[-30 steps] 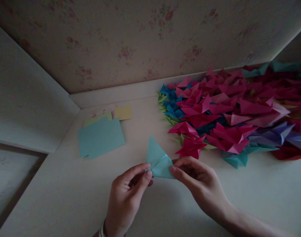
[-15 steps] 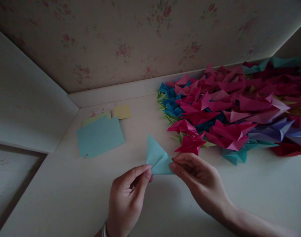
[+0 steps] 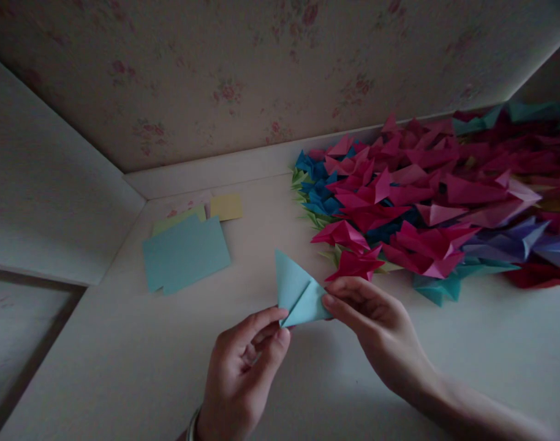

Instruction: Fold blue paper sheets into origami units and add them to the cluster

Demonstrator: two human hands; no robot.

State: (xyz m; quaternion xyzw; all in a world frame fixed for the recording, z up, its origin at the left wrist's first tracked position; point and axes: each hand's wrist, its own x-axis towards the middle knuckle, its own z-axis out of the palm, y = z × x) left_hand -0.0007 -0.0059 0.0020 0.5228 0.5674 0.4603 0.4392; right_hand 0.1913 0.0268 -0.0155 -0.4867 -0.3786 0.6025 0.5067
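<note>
Head view, folded teal paper (image 3: pixel 302 296), left fingers (image 3: pixel 268 318) pinching lower corner; right fingers (image 3: pixel 344 311) clamping right corner

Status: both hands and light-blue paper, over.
Right hand pinching folded paper by right corner; left hand touching lower-left corner. Diagonal edge across paper's front. Pile of folded shapes beyond right hand.

A hand could pass over the table (image 3: pixel 124 367) to the left of the left hand (image 3: pixel 250 367), or between the flat blue paper (image 3: pixel 188 254) and the pile of folded paper (image 3: pixel 413 196); that pile blocks the far right, the wall (image 3: pixel 261 73) the back
</note>
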